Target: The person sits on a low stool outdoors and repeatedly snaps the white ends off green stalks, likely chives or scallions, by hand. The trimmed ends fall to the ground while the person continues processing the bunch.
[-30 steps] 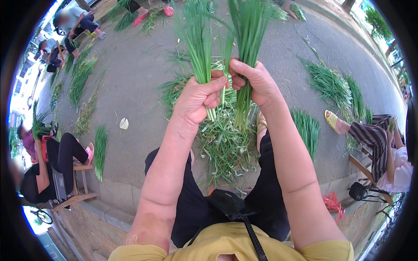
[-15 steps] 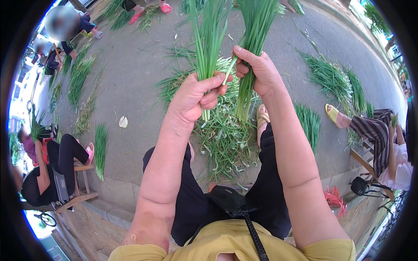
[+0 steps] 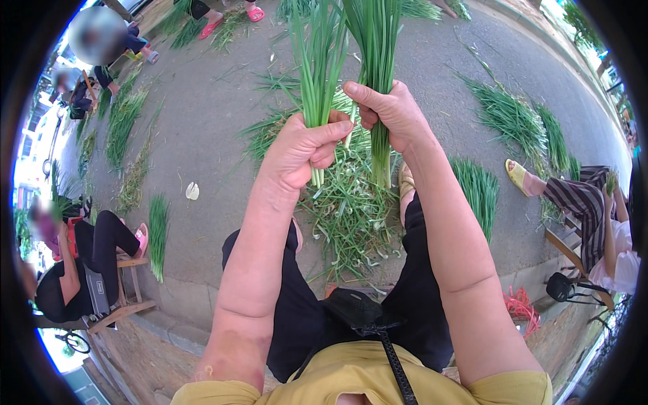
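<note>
My left hand [image 3: 297, 148] is closed round a small bunch of garlic chives [image 3: 316, 74], long green leaves pointing away from me and pale cut ends below the fist. Close beside it, my right hand [image 3: 395, 116] grips a thicker bunch of garlic chives [image 3: 375, 44], its stems hanging down past the palm. A single pale stem [image 3: 350, 131] stands between the two hands, by both sets of fingertips; which hand holds it I cannot tell. Beneath them, between my feet, lies a heap of loose trimmings [image 3: 351, 223], green and straw-coloured.
More chives lie on the pavement: a bundle [image 3: 474, 192] right of my foot, a pile [image 3: 509, 118] farther right and a narrow bundle [image 3: 158, 236] at left. Seated people flank me on wooden benches [image 3: 121, 314]. Red string [image 3: 520, 310] lies at lower right.
My right hand and its bunch have shifted a little left, toward the left hand, and the bunch hangs more upright. The left bunch has tilted slightly left.
</note>
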Action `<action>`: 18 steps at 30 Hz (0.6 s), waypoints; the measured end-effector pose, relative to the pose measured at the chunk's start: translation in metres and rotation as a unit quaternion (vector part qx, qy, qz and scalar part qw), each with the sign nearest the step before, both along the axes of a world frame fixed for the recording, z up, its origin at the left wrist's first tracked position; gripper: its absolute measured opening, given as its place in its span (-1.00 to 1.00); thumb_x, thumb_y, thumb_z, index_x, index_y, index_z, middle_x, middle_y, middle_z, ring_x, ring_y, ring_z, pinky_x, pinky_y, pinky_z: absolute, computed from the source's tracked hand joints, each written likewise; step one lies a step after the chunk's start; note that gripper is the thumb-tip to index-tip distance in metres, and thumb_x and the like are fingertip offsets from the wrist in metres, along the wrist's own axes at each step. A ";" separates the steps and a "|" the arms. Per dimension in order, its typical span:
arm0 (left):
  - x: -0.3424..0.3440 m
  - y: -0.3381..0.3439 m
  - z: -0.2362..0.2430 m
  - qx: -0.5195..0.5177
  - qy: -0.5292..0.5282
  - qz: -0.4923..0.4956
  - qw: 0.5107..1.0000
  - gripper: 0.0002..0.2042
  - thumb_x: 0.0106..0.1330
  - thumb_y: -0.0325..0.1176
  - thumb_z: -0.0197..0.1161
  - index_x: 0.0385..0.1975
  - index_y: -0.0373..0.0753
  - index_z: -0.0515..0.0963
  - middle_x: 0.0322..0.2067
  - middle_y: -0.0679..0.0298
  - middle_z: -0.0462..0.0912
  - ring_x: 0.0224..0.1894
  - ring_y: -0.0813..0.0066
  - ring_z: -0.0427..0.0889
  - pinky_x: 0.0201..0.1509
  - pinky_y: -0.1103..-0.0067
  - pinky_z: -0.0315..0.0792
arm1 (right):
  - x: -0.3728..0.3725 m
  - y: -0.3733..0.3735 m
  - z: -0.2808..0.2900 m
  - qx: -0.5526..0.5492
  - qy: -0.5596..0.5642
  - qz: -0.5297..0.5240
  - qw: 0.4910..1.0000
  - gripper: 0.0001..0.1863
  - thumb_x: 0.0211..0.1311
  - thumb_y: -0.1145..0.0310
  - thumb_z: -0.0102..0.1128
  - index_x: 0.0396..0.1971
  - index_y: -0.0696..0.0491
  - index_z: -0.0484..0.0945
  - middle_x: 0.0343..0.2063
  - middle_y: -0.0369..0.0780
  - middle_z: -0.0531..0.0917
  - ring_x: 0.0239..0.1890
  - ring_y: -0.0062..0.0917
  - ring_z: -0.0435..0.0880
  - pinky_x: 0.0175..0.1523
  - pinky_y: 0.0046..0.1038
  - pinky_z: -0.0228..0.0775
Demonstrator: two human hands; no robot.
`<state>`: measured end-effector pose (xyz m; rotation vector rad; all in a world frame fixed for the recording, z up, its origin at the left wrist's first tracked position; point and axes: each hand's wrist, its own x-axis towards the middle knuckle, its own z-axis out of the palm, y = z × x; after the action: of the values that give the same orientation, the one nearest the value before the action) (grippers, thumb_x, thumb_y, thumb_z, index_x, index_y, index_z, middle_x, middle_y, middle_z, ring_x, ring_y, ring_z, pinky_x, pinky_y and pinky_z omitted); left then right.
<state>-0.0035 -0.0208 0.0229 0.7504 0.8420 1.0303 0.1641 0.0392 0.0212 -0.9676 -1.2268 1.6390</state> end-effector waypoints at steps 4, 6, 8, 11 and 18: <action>0.000 -0.002 0.003 0.004 0.004 0.007 1.000 -0.84 0.16 -0.42 0.28 -0.33 -0.31 0.49 -0.53 0.35 0.52 -0.80 0.86 0.14 -0.77 0.80 -0.05 | -0.004 -0.004 0.003 -0.050 0.115 -0.006 0.992 -0.70 0.05 0.19 0.34 -0.56 0.11 0.50 -0.72 -0.34 0.46 -0.72 -0.70 0.35 -0.60 -0.61 0.17; -0.003 -0.002 0.003 0.008 -0.004 0.009 1.000 -0.84 0.15 -0.42 0.28 -0.34 -0.31 0.49 -0.53 0.35 0.52 -0.80 0.86 0.14 -0.77 0.80 -0.05 | -0.003 -0.006 0.006 -0.064 0.167 0.018 0.984 -0.70 0.08 0.19 0.31 -0.54 0.13 0.51 -0.69 -0.33 0.48 -0.71 -0.70 0.35 -0.59 -0.61 0.18; -0.003 -0.001 0.002 0.015 -0.013 0.006 1.000 -0.84 0.14 -0.43 0.27 -0.34 -0.31 0.49 -0.53 0.35 0.52 -0.80 0.86 0.14 -0.76 0.81 -0.05 | 0.002 -0.002 0.003 -0.058 0.162 0.037 0.984 -0.74 0.08 0.24 0.31 -0.52 0.14 0.52 -0.64 -0.31 0.51 -0.69 -0.71 0.35 -0.58 -0.62 0.19; -0.003 -0.001 0.004 0.011 -0.013 0.018 1.000 -0.84 0.14 -0.43 0.27 -0.33 -0.32 0.50 -0.52 0.35 0.52 -0.80 0.87 0.14 -0.76 0.81 -0.05 | 0.002 -0.003 0.004 -0.056 0.163 0.048 0.984 -0.79 0.10 0.29 0.30 -0.43 0.10 0.51 -0.58 -0.31 0.53 -0.68 -0.74 0.36 -0.58 -0.62 0.20; -0.005 0.000 0.003 0.023 -0.015 0.016 0.999 -0.84 0.15 -0.46 0.25 -0.30 -0.32 0.50 -0.50 0.33 0.53 -0.79 0.86 0.14 -0.76 0.82 -0.03 | 0.001 -0.002 0.005 -0.050 0.149 0.040 0.987 -0.81 0.07 0.34 0.31 -0.45 0.15 0.55 -0.57 -0.29 0.56 -0.68 -0.74 0.38 -0.58 -0.64 0.21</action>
<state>-0.0085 -0.0213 0.0254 0.7614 0.8086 1.0904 0.1654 0.0372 0.0259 -0.7078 -1.0001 1.8473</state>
